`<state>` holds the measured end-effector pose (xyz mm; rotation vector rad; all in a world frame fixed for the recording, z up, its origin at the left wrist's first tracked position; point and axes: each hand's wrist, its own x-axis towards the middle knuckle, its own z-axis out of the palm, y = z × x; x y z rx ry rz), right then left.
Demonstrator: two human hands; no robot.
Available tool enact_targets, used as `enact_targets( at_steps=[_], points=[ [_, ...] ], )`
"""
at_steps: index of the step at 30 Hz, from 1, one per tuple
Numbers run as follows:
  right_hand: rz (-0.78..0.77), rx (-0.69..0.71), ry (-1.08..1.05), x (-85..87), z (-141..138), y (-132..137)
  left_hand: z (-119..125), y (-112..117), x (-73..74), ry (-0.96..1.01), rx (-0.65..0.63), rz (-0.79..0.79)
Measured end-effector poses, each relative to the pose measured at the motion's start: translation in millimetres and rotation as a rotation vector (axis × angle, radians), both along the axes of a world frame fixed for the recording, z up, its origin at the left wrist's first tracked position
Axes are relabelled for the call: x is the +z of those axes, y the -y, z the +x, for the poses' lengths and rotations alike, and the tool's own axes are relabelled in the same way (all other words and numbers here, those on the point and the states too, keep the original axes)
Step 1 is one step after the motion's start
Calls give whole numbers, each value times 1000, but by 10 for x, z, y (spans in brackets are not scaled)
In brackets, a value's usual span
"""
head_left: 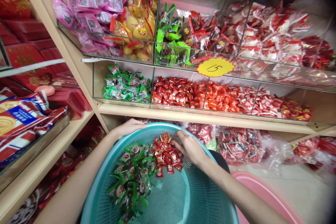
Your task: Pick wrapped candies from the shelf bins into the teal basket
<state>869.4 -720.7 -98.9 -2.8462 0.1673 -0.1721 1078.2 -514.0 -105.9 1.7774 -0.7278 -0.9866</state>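
Observation:
A teal plastic basket (215, 189) with mesh walls fills the lower middle. Along its far left rim lies my left hand (131, 127), fingers closed over the edge. Inside, my right hand (191, 146) is beside a pile of small red-wrapped candies (168, 154); its thumb and fingers are apart, slightly curled, with nothing visible gripped. Green-and-clear wrapped candies (132, 176) cover the left part of the basket floor, adjoining the red ones.
Behind the basket, a lower shelf bin holds green candies (127, 85) and red candies (173, 92). A yellow price tag (215, 67) hangs above. Packaged snacks (23, 119) fill the left shelf. A pink tub (265, 192) stands at right, below bagged candies (238, 145).

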Motion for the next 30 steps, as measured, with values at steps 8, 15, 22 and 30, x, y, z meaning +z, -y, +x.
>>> enact_targets(
  at_steps=[8, 15, 22, 30],
  points=[
    [-11, 66, 456, 874, 679, 340, -36, 13, 53, 64, -14, -18],
    [124, 3, 368, 801, 1399, 754, -25, -33, 45, 107, -13, -23],
    [149, -61, 395, 686, 1386, 795, -53, -6, 91, 46, 10, -15],
    [163, -35, 340, 658, 1423, 836, -13, -17, 19, 39, 22, -8]
  ],
)
